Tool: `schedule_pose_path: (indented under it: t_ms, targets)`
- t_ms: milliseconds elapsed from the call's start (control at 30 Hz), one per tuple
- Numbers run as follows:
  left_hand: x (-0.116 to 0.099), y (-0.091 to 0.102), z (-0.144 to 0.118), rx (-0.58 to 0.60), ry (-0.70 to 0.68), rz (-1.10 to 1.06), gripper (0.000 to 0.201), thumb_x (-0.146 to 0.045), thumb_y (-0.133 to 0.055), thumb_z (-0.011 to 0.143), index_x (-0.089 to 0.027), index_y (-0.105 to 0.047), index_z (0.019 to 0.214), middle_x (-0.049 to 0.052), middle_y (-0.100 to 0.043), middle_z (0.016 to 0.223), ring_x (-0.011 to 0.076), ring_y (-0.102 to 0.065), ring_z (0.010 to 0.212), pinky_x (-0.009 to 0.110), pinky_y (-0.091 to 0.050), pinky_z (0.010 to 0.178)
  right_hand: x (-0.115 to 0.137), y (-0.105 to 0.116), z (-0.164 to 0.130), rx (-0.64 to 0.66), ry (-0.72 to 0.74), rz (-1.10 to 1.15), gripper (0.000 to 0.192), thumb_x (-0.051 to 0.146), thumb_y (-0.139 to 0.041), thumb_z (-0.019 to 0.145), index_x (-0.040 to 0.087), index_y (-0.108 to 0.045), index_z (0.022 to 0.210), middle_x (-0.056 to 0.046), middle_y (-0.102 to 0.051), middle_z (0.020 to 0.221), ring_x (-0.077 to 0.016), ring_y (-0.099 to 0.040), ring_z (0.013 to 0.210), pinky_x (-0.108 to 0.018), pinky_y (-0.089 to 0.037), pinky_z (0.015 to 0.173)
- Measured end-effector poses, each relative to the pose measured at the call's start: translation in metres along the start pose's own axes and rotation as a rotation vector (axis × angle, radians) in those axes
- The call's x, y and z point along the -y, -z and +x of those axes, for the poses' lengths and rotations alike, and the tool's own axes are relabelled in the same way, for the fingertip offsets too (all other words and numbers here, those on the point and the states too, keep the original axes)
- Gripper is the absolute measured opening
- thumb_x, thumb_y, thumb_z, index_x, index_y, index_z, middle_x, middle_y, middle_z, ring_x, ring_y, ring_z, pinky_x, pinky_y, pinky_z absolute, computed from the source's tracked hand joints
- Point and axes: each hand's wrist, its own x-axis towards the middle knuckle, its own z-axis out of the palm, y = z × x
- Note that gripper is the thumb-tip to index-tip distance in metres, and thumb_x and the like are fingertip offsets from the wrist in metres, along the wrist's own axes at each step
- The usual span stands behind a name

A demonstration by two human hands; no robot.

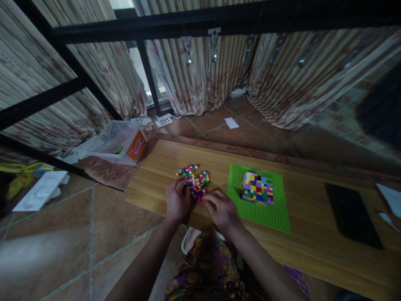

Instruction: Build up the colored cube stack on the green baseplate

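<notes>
Multicoloured loose bricks (196, 182) lie under both curled hands, left hand (177, 203) and right hand (223, 212), grip unclear

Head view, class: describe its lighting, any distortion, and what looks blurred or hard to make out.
Head view: dim and bluish, brightest at the window gap between the curtains; wide-angle bending bows the black frame bars; the pile of small bricks under both hands is soft, single bricks hard to separate; the dark shape at right is blurred.
</notes>
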Motion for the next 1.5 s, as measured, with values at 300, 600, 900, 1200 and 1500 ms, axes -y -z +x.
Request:
schedule_pose_path:
  t_ms: [300, 600, 900, 1200, 1500]
  targets:
    - [0.001, 0.0, 0.0, -0.002, 0.002, -0.012, 0.02, -0.021, -0.054, 0.088, -0.02, -0.065, 0.104, 0.008, -0.066, 0.115, 0.025, -0.061, 0.109, 0.043, -0.046, 0.096, 0.002, -0.005, 0.017, 0.05, 0.035, -0.114, 0.013, 0.016, -0.058, 0.089, 0.023, -0.07, 0.088, -0.006, -0.064, 0.091, -0.0211, -0.059, 0.092, -0.035, -0.049, 0.084]
    - [0.004, 0.0, 0.001, -0.006, -0.026, -0.01, 0.02, -0.023, -0.053, 0.088, -0.02, -0.065, 0.104, 0.009, -0.066, 0.116, 0.0252, -0.062, 0.108, 0.043, -0.048, 0.094, 0.004, 0.013, 0.001, -0.059, -0.037, 0.07, 0.018, 0.023, -0.054, 0.093, 0.025, -0.072, 0.091, -0.004, -0.064, 0.089, -0.0174, -0.061, 0.086, -0.029, -0.05, 0.078]
    - [0.006, -0.001, 0.003, -0.012, -0.032, -0.002, 0.02, -0.027, -0.054, 0.087, -0.02, -0.065, 0.103, 0.009, -0.067, 0.115, 0.0253, -0.063, 0.107, 0.043, -0.048, 0.095, -0.037, 0.105, -0.013, -0.389, -0.181, -0.09, 0.021, 0.035, -0.055, 0.091, 0.027, -0.074, 0.094, -0.006, -0.065, 0.103, -0.0232, -0.059, 0.098, -0.04, -0.047, 0.089]
    - [0.006, -0.001, 0.004, 0.003, -0.042, 0.003, 0.022, -0.028, -0.052, 0.088, -0.018, -0.065, 0.103, 0.011, -0.066, 0.116, 0.026, -0.062, 0.105, 0.044, -0.049, 0.093, -0.062, 0.101, 0.001, -0.418, -0.174, -0.19, 0.022, 0.037, -0.057, 0.09, 0.027, -0.077, 0.093, -0.007, -0.063, 0.111, -0.0261, -0.053, 0.105, -0.044, -0.044, 0.091]
    - [0.006, -0.001, 0.004, -0.009, -0.046, 0.002, 0.021, -0.028, -0.053, 0.088, -0.019, -0.065, 0.103, 0.01, -0.067, 0.115, 0.026, -0.063, 0.106, 0.043, -0.049, 0.093, -0.068, 0.101, 0.008, -0.477, -0.195, -0.089, 0.017, 0.037, -0.062, 0.085, 0.029, -0.077, 0.085, -0.006, -0.065, 0.11, -0.0255, -0.055, 0.106, -0.046, -0.043, 0.093]
